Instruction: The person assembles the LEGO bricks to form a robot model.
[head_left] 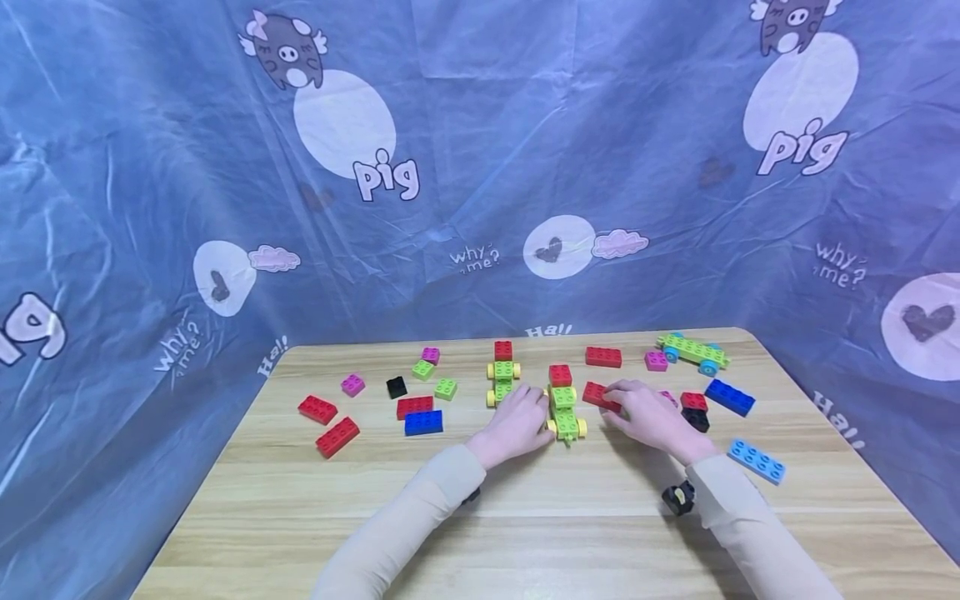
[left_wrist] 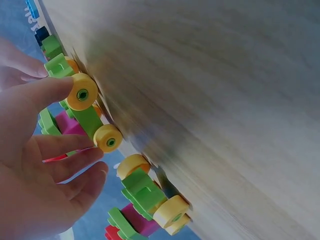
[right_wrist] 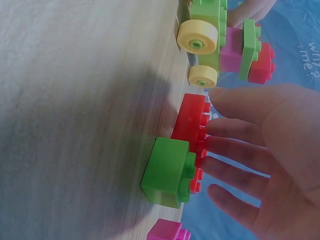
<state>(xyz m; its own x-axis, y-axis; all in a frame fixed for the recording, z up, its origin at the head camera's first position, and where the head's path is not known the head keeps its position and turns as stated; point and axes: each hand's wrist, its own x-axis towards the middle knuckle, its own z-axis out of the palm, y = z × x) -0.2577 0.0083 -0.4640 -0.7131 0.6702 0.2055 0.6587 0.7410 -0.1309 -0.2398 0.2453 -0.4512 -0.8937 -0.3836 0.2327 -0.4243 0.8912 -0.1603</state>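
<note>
Left hand (head_left: 513, 427) at green car (head_left: 566, 423), table (head_left: 525, 533) centre; right hand (head_left: 648, 417) by red brick (head_left: 596, 395).
Left: loose, fingertips touching yellow wheels (left_wrist: 82, 94), ungripped. Right: relaxed, brick contact uncertain, right of car. Car likely light, stiff plastic; wheels may roll. Best pinched low across both sides.

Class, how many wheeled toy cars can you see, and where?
3: front yellow-wheeled car beside the left hand; rear yellow-wheeled car beyond it, partly hidden; blue-wheeled car at the back right.
</note>
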